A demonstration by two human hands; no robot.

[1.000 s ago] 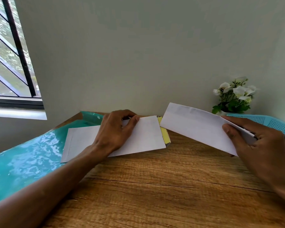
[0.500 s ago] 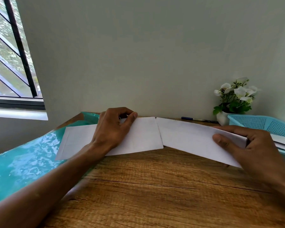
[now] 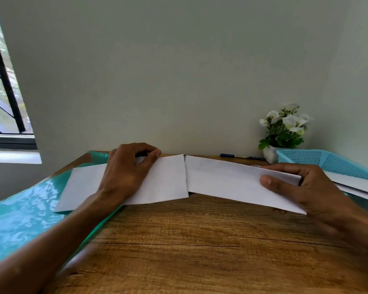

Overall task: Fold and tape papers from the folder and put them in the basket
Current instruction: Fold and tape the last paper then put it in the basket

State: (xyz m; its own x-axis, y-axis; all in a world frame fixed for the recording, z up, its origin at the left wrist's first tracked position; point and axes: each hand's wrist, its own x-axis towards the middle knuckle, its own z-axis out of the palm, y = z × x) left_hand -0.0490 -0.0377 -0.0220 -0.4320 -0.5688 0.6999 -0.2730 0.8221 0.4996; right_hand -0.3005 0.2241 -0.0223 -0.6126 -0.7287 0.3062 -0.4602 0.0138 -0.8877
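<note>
Right hand (image 3: 319,194) pinching folded paper (image 3: 232,183), now lowered flat toward desk (image 3: 189,251), edge to edge with left sheet (image 3: 162,181). Left hand (image 3: 125,172) curled over that sheet's far edge, on folder (image 3: 19,219). Yellow pad seen a second ago now covered. Judged: taping next. Basket (image 3: 327,164) at right, papers already inside.

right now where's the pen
In the head view the pen lies at the back edge of the wooden table against the wall, right of centre, just left of the white flower pot.
</note>
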